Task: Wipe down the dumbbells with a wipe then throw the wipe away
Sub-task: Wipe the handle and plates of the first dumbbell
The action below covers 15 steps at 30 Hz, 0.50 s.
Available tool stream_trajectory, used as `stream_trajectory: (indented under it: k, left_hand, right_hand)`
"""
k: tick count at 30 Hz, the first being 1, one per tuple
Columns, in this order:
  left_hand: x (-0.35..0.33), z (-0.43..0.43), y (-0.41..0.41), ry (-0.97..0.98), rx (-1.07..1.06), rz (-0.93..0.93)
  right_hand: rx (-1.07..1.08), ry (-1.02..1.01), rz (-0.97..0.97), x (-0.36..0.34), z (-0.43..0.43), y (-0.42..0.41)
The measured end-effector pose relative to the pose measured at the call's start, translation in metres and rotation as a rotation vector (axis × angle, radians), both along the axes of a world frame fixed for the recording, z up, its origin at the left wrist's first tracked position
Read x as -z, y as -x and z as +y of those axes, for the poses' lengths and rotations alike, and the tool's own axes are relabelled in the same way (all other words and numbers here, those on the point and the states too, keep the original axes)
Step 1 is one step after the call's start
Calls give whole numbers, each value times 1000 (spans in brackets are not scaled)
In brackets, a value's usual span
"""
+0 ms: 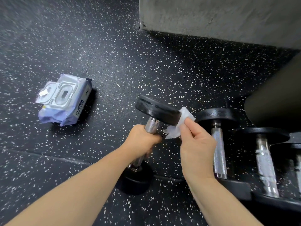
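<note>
Left hand (141, 141) grasps dumbbell (157, 110); right hand (197, 144) pinches wipe (179, 128) on head. Others (219, 144) left; disposal pending.

Wipe pack (64, 100) on floor (114, 62), far left. Held dumbbell (151, 126) centre, wipe (179, 124) at its right side. Two dumbbells (218, 144) (263, 160) right, wall (211, 17) behind.

A single wide-angle camera on the head looks forward and steeply down at the speckled floor (114, 62), close above the left hand (141, 139) and right hand (197, 149), with both forearms entering from the bottom edge.
</note>
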<state>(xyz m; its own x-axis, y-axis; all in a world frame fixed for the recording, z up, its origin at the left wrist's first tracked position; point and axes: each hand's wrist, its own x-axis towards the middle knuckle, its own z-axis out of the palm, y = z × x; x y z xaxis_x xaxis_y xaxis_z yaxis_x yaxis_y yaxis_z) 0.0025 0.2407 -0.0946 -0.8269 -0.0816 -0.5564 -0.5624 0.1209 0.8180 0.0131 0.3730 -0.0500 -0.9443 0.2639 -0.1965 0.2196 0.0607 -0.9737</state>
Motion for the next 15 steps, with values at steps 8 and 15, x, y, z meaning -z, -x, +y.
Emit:
stream_trajectory:
  k: [8, 15]
  left_hand:
    - [-1, 8, 0, -20, 2, -27]
    - [-8, 10, -1, 30, 33, 15]
  right_hand:
    - [-2, -312, 308, 4, 18, 1]
    - [-257, -519, 612, -19, -16, 17]
